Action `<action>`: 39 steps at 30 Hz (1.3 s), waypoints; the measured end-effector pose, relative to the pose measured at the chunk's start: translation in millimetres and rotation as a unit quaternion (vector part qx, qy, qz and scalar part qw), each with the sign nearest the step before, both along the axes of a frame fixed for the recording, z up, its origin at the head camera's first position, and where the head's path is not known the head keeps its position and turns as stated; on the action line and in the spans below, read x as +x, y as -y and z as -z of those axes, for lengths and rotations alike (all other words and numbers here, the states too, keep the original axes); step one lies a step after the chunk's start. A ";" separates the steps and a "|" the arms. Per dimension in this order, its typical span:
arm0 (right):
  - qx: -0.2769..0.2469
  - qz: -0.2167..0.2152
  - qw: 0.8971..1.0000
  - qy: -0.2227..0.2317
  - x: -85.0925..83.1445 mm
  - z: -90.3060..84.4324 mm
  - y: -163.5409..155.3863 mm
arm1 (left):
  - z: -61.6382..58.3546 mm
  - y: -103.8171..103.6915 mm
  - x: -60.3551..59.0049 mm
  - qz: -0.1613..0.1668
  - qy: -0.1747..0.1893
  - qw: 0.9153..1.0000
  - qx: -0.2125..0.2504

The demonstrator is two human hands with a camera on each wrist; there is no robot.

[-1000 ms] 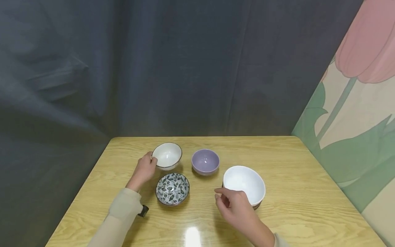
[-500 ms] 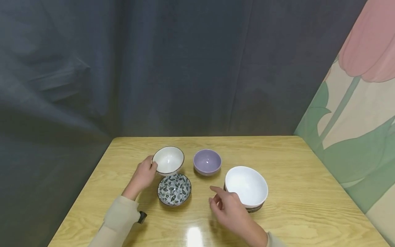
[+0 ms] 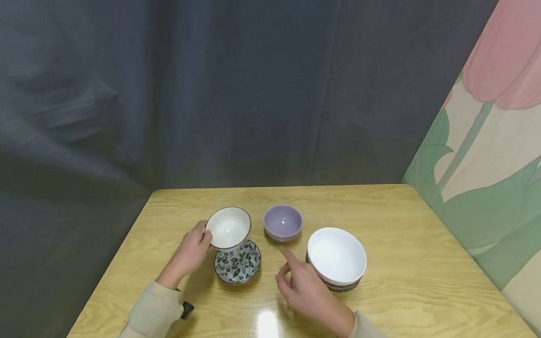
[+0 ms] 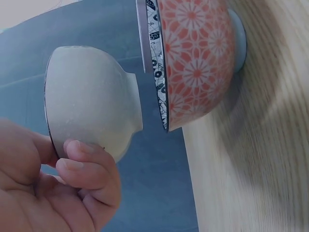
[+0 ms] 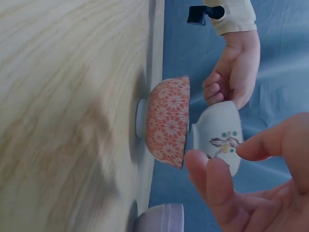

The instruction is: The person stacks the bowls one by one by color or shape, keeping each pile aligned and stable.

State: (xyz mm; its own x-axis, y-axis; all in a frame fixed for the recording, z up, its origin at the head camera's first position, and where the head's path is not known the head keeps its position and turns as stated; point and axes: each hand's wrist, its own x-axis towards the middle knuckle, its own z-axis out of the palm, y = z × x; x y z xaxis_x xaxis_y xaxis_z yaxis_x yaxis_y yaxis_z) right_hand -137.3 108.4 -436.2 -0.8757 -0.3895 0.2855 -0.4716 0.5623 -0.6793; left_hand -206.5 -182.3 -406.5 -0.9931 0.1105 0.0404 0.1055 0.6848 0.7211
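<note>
You are working over four bowls on the wooden table (image 3: 393, 244), and all four are showing bare insides with nothing in them. Your left hand (image 3: 189, 251) is pinching the near-left rim of the small cream bowl (image 3: 228, 228), thumb inside and fingers curled under, and is holding it lifted and tilted just above the patterned bowl (image 3: 238, 263); the wrist views are showing a narrow gap between the cream bowl's foot and the patterned bowl's rim, though the blur is making it hard to be sure they are fully apart. The patterned bowl is sitting flat on the table, leafy inside and orange-flowered outside. Beyond it and to its right, the lilac bowl (image 3: 282, 222) is standing alone. Well to the right of the patterned bowl, the large white bowl (image 3: 336, 257) is standing with a darker band at its base. Your right hand (image 3: 307, 291) is hovering between the patterned bowl and the white one, holding nothing, fingers loosely spread with the forefinger raised.
</note>
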 end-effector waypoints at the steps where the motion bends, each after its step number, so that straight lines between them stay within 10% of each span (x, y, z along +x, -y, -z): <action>1: 0.000 -0.001 1.000 0.000 -2.1 0.5 1.8 | -0.6 -0.3 0.8 0.002 0.000 1.000 0.004; 17: -0.023 0.010 0.999 0.040 -27.1 11.7 27.5 | -4.9 -5.1 23.5 0.004 0.004 1.000 0.010; 39: -0.095 0.038 0.992 0.076 -40.9 11.2 39.4 | 22.9 -17.5 36.4 0.013 -0.017 1.000 0.000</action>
